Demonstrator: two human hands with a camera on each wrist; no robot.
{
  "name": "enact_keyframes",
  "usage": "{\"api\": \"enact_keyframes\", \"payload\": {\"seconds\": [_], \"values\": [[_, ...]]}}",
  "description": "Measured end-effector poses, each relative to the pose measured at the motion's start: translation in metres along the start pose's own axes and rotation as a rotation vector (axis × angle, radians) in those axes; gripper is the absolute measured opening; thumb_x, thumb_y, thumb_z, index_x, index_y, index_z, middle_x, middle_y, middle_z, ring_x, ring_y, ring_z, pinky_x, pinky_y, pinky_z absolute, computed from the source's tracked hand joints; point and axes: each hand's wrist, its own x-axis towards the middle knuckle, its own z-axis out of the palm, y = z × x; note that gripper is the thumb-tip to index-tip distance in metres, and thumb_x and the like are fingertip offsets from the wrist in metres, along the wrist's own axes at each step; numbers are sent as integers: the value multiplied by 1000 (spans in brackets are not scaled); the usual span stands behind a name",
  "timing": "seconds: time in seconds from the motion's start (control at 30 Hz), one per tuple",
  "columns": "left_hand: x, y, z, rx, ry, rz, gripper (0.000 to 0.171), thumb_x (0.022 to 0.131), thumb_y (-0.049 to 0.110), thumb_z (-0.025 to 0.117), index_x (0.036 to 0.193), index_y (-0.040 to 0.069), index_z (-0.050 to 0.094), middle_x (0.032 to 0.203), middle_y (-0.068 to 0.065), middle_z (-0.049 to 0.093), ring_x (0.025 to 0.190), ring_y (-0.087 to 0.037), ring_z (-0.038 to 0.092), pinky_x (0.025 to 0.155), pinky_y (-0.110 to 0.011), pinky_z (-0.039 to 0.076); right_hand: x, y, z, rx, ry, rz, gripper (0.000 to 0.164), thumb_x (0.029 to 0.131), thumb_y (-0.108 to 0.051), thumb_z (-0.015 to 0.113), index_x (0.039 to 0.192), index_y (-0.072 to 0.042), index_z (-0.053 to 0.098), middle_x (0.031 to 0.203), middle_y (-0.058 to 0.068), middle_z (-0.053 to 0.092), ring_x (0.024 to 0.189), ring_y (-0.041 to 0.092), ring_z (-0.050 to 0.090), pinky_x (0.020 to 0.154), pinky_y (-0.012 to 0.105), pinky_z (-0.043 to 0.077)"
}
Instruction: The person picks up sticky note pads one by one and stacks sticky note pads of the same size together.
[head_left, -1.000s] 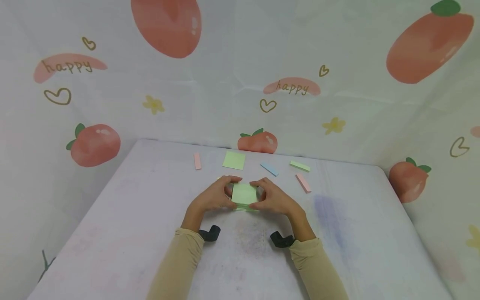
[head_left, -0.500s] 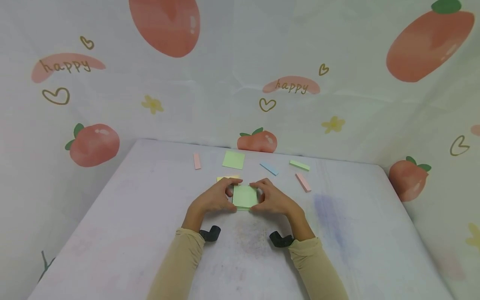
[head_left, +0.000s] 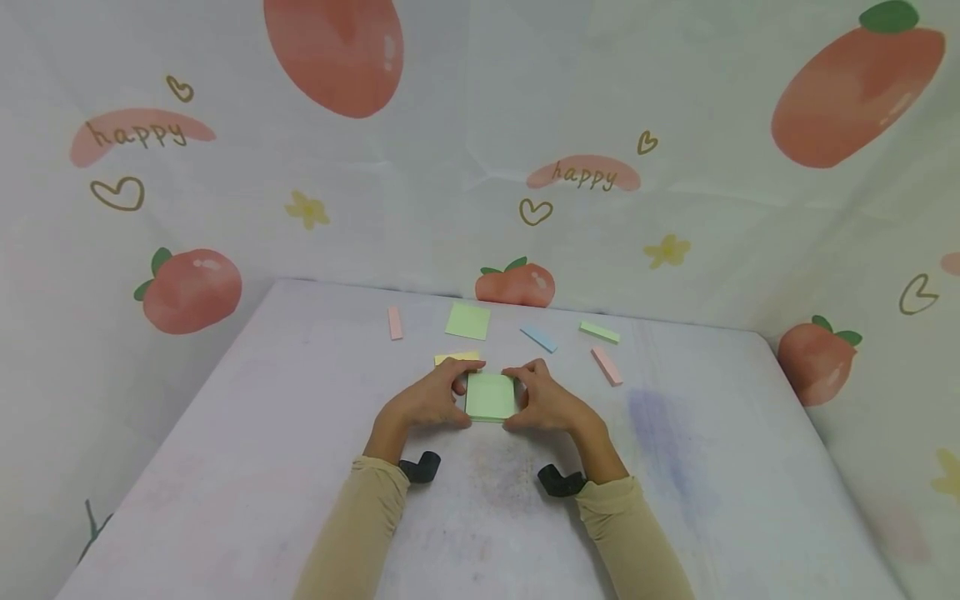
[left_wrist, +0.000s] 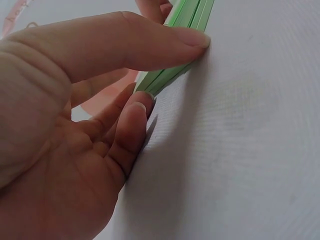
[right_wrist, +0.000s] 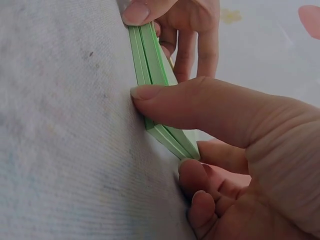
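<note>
In the head view, a small stack of light green sticky note pads [head_left: 490, 397] lies at the middle of the table between both hands. My left hand [head_left: 427, 395] holds its left side, thumb at the near corner and fingers at the far one. On the right side my right hand [head_left: 552, 400] grips it the same way. Both wrist views show the layered edges of the green sticky note pads [right_wrist: 150, 65] close to the cloth, with the right thumb [right_wrist: 160, 102] pressed on them. Just beyond the left fingers lies a yellow sticky note pad [head_left: 450, 357], partly hidden.
Along the back lie a narrow pink pad [head_left: 395, 323], a square green pad [head_left: 468, 321], a blue strip pad [head_left: 538, 338], a narrow green pad [head_left: 599, 332] and another pink pad [head_left: 607, 366]. Behind the table [head_left: 225, 467] hangs a fruit-printed cloth [head_left: 450, 167].
The top green pad has come down and now sits nearly flush with those beneath it. Both hands shifted slightly toward the body, and more of the yellow pad shows.
</note>
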Motion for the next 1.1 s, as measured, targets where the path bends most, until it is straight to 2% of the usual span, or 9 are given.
{"api": "enact_keyframes", "payload": {"seconds": [0.2,0.63,0.77,0.87,0.93,1.1], "values": [[0,0,1,13,5,21,91,73,0,83,154,17,44,115,-9,49,99,-19,46,77,-29,43,0,-1,-1,-7,-14,-21,79,78,-21,87,145,-4,49,117,15,45,86,14,52,77,27,46],[0,3,1,59,14,-1,92,73,3,85,154,19,44,110,-8,49,97,-18,47,78,-29,43,0,0,0,2,-26,-30,73,79,-20,86,142,-5,51,120,15,46,88,16,50,76,27,46],[-3,11,-4,65,20,-27,92,74,7,87,154,21,44,119,-8,49,97,-18,51,77,-28,46,1,2,0,-3,-29,-32,73,79,-20,85,141,-5,51,120,15,46,89,16,50,77,26,45],[-5,17,-10,83,51,-15,86,79,16,86,155,21,44,131,-8,48,105,-21,52,82,-32,48,1,1,0,0,-27,-27,73,79,-21,85,142,-5,51,120,15,46,88,16,50,77,26,45],[-6,21,-14,118,88,6,82,83,26,84,155,21,43,138,-10,47,116,-24,52,92,-38,49,1,0,0,2,-28,-20,74,79,-21,85,142,-4,50,120,15,45,87,16,50,76,27,45],[-1,23,-20,233,193,22,82,87,49,78,156,24,41,155,-8,39,144,-30,36,113,-52,43,0,-2,-1,0,-36,-13,74,80,-21,84,143,-4,49,120,14,45,87,15,49,76,27,44]]}}
